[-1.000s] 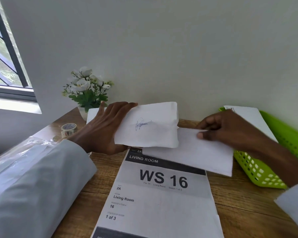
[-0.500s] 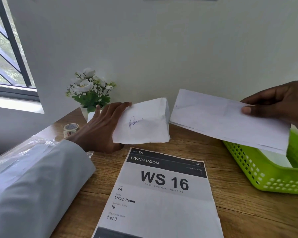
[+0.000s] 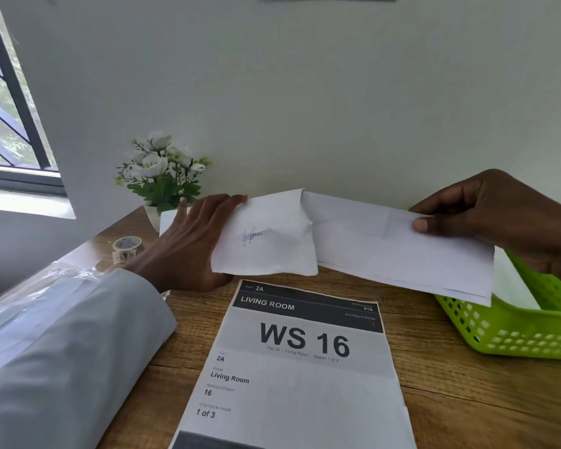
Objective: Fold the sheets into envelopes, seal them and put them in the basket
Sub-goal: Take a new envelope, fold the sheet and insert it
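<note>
My left hand (image 3: 188, 244) holds a folded white sheet (image 3: 266, 234) with a blue signature on it, a little above the table at centre. My right hand (image 3: 496, 215) pinches a long white envelope (image 3: 395, 244) by its right end, thumb on top. The envelope's left end touches the right edge of the folded sheet. Its right end hangs over the green basket (image 3: 512, 332) at the right, in which something white shows.
A printed sheet reading "WS 16" (image 3: 298, 361) lies on the wooden table (image 3: 467, 393) in front of me. A tape roll (image 3: 127, 247) and a potted white flower (image 3: 162, 176) stand at the back left near the wall. More white paper lies behind my left hand.
My right hand lifted the envelope off the table toward the basket, then brought it back left and lower, so its left end now meets the folded sheet. My left hand hardly moved.
</note>
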Motion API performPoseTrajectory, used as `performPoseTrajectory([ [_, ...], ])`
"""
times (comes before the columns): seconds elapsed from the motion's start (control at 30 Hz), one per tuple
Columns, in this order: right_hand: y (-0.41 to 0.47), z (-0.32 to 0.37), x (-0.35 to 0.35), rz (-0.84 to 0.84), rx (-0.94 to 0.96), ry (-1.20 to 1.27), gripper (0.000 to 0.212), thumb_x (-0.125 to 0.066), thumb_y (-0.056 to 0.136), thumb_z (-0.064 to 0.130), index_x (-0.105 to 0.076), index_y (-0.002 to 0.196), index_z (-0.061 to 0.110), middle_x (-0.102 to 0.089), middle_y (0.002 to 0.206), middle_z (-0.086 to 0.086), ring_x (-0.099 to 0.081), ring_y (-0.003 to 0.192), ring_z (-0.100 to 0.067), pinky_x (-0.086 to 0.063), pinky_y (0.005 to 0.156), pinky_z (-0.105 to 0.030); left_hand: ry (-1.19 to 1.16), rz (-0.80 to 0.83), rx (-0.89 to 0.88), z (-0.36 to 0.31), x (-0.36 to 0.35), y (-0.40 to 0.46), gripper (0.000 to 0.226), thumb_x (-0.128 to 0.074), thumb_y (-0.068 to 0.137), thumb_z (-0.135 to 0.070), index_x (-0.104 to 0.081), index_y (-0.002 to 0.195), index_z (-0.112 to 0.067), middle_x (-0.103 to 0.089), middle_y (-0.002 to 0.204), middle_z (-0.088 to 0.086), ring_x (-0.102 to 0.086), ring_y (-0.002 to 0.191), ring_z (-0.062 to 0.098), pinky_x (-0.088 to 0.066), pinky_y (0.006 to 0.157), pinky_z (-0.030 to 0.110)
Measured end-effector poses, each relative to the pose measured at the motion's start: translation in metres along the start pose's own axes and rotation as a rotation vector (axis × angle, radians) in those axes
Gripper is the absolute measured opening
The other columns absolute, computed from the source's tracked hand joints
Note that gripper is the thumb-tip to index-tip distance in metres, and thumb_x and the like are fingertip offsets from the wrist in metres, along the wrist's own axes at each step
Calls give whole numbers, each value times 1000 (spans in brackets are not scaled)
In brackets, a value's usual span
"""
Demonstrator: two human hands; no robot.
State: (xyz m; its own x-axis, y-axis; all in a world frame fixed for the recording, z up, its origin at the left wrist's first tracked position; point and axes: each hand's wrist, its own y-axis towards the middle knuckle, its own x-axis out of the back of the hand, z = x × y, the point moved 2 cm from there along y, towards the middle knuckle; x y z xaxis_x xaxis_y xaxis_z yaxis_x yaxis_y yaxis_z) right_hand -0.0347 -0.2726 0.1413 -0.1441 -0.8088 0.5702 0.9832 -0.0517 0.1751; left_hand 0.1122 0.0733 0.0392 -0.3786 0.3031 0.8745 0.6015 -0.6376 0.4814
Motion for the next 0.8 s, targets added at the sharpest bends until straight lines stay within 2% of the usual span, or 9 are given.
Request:
performPoseTrajectory([
  [0.17,1,-3,3,3,-3,-36,29,-85,53,32,-82,82,29,-80,81,-3,-75,70,-12,-55,57,-16,-3,-20,26,4,1,-2,121,-72,52,-66,-13,148,-21,-31,143,10,-32,125,30,-38,99,71],
  [0.33,3,-5,-8,51,-21,-44,17,-82,72,11,-83,82,25,-79,78,-3,-74,65,-11,-53,51,-15,78,24,-70,-6,4,1,121,-69,54,-69,-15,150,-17,-33,143,12,-31,130,31,-32,103,70],
  [0.43,4,-5,-16,64,-17,-52,15,-80,77,7,-82,81,20,-79,75,-5,-73,61,-10,-53,50,-17,95,20,-143,-18,7,4,119,-65,57,-73,-17,150,-17,-34,144,11,-30,133,30,-27,106,72],
  [0.6,5,-3,-10,-71,22,-54,13,-81,75,10,-82,78,23,-78,72,-4,-69,58,-5,-51,50,-13,96,58,-171,-25,8,2,117,-61,60,-76,-14,151,-19,-33,147,10,-26,136,27,-19,110,73],
  [0.7,4,-4,-5,-156,35,3,10,-83,74,11,-81,78,19,-78,73,-4,-68,59,-4,-52,52,-13,69,49,-155,-24,8,2,117,-60,62,-78,-14,152,-19,-33,147,10,-29,135,29,-24,110,70],
  [0.8,6,-6,-15,-154,28,64,8,-82,75,8,-79,78,15,-78,72,-4,-66,61,-6,-52,55,-13,40,7,-147,-27,7,5,116,-58,63,-81,-17,153,-20,-36,144,10,-35,131,30,-32,106,67],
])
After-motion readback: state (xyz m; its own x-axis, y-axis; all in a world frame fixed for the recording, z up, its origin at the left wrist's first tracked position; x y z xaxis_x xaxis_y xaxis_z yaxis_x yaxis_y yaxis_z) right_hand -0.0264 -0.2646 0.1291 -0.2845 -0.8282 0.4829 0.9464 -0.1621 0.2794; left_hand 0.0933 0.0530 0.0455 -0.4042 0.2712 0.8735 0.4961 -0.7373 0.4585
